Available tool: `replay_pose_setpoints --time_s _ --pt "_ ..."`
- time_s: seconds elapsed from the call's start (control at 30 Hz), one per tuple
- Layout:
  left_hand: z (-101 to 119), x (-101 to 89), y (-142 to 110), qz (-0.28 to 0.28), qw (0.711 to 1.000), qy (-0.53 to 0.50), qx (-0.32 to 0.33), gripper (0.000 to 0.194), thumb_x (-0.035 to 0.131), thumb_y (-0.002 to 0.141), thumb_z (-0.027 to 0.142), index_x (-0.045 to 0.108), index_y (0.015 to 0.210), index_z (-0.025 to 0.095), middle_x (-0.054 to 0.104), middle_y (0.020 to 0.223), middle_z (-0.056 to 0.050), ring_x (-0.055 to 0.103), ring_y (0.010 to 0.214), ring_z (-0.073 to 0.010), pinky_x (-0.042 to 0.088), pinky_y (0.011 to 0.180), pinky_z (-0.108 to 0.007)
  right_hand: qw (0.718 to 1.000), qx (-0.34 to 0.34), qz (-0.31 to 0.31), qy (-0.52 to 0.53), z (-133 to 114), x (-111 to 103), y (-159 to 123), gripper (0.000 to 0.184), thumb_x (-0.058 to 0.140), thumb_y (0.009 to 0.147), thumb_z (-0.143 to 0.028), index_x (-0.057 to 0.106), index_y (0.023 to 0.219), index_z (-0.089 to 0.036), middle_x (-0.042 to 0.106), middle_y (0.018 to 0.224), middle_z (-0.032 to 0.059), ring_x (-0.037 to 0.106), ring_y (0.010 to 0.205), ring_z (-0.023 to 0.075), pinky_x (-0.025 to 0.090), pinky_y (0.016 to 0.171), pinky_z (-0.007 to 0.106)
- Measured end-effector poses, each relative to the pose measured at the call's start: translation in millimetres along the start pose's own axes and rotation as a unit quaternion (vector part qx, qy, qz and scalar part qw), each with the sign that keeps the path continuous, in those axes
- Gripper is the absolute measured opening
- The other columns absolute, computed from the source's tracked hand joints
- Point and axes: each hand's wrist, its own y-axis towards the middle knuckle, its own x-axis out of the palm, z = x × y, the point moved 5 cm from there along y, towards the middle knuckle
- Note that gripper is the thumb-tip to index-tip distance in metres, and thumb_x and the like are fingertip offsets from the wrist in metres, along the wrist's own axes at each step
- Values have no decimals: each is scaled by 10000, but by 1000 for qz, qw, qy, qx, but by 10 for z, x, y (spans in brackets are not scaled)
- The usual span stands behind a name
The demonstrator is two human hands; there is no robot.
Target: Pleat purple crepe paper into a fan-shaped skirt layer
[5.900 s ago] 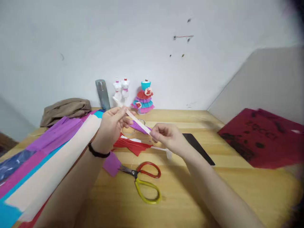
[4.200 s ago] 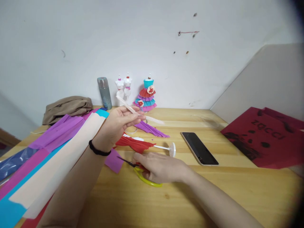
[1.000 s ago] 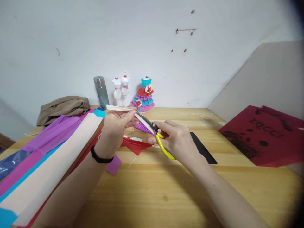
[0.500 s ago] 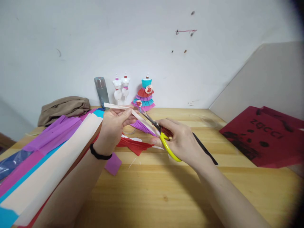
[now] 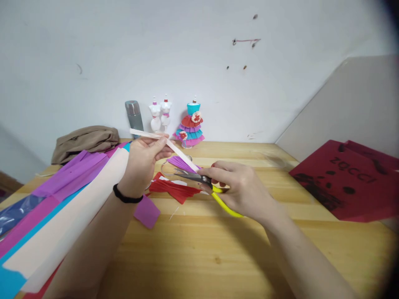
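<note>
Dark lettering reading "zqcci", possibly "zacci" as the second letter is unclear, printed across the upper part of the red bag (image 5: 346, 187) at the right of the surface (image 5: 218, 257), above dark blotches on the same face.

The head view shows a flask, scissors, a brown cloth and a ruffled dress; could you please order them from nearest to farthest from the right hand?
1. Scissors: held in the right hand.
2. Ruffled dress: near the wall, left of that hand.
3. Flask: near the wall, left of the dress.
4. Brown cloth: farthest left.
</note>
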Motion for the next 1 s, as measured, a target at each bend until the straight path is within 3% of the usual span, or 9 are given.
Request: replay_pose_setpoints --time_s 0.1,0.2,0.33,0.47,0.6,0.77,1.0 --pt "-105 116 -47 -69 996 17 -52 226 782 637 262 705 785 109 708 685 -41 659 575 -118 545 555 -191 998 -35 26 -45 -52 -40 9 352 513 870 -161 646 1183 -253 607 818 74 546 729 197 399 642 319" --pt "-171 155 -77 -94 993 29 -72 245 779 650 288 704 806 115 709 670 -47 668 576 -139 546 554 -213 999 -26 31 -8 -60 -58 15 272 529 865 -186 680 1087 -233 601 744 50 531 657 174 405 620 312" --pt "-265 208 -133 -124 987 27 -97 254 774 672 312 711 818 113 730 718 -76 687 630 -156 543 587 -223 978 118 97 140 84 -71 -27 202 619 833 -305 671 999 -202 640 732 34 571 626 159 446 589 287" --pt "-373 312 -244 -153 978 2 -141 236 759 695 331 723 762 107 735 748 -91 681 647 -143 540 612 -214 909 242 136 311 230 92 -69 254 718 735 -324 625 953 -235 689 857 31 639 739 191 507 648 315" --pt "-408 364 -317 -143 978 -14 -155 196 755 691 304 734 726 112 716 685 -73 656 612 -128 523 576 -199 875 265 143 380 241 222 -4 260 759 645 -324 597 803 -195 636 719 20 604 651 173 497 613 312" --pt "-368 351 -300 -129 979 5 -159 194 754 688 300 733 708 108 711 663 -80 632 567 -117 495 525 -191 843 278 136 440 228 204 48 258 739 627 -341 600 789 -197 558 605 -23 517 524 126 446 498 271" --pt "-211 292 -228 -92 987 -8 -132 145 741 685 247 675 684 118 688 607 -57 642 558 -117 483 514 -175 812 293 104 494 258 209 18 339 796 582 -326 605 830 -193 577 639 -36 503 494 98 441 459 246"
